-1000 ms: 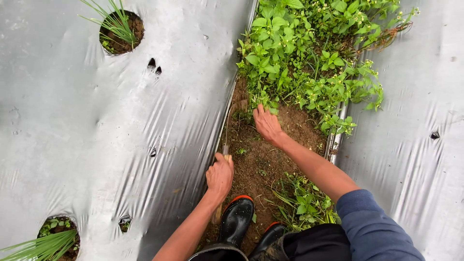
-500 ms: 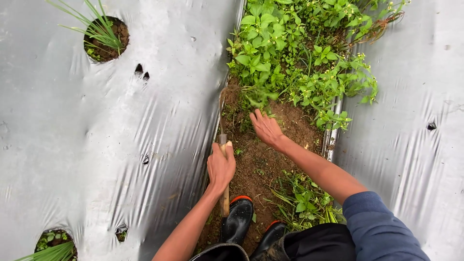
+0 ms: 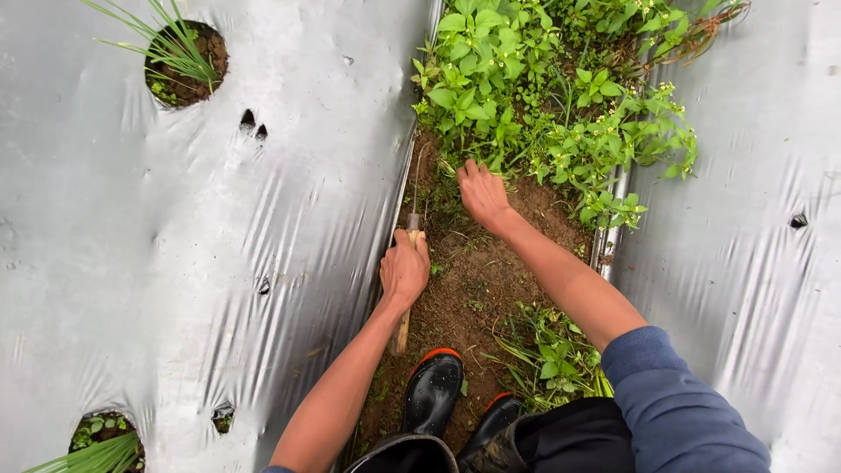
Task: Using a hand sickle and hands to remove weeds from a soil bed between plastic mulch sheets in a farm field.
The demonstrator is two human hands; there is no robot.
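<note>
Left hand (image 3: 404, 269) fingers grip a wooden-handled tool (image 3: 406, 289); right hand (image 3: 482, 194) fingers spread on weeds (image 3: 543, 96).

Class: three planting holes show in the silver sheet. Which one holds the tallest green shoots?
The top-left planting hole: long blades rise from it, unlike the bottom-left hole and small hole.

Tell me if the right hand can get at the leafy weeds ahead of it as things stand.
Probably yes. The right hand already lies with its fingertips at the base of the leafy weeds, over bare soil, with nothing between. The left hand grips a wooden-handled tool off to the side.
</note>
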